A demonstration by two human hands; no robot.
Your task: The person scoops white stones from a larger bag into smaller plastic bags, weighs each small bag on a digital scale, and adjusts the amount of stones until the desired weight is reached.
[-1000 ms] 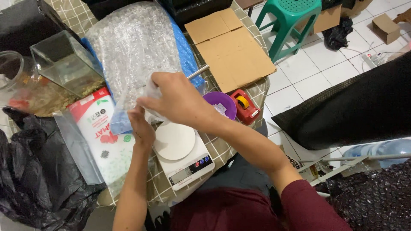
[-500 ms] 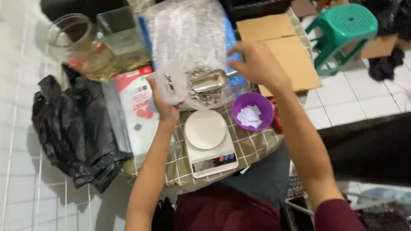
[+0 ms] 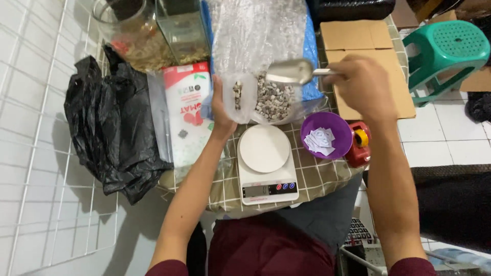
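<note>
My left hand [image 3: 221,110] grips the left edge of a small clear plastic bag [image 3: 263,99] partly filled with small pebbles, held just above the far edge of a white kitchen scale [image 3: 266,163]. My right hand [image 3: 363,87] holds the handle of a metal scoop [image 3: 290,72], whose bowl hovers at the bag's mouth. Behind the bag lies a large clear plastic sack [image 3: 258,30].
A purple bowl [image 3: 327,137] with small white paper slips sits right of the scale, a red tape dispenser [image 3: 359,144] beside it. A red-and-white pouch [image 3: 186,110], black plastic bags [image 3: 115,128], glass containers [image 3: 153,36], flat cardboard [image 3: 360,56] and a green stool [image 3: 447,48] surround the small checked table [image 3: 312,176].
The scoop has come up out of the large sack and now sits at the small bag's mouth. More pebbles lie in the small bag. The camera view has shifted and closed in.
</note>
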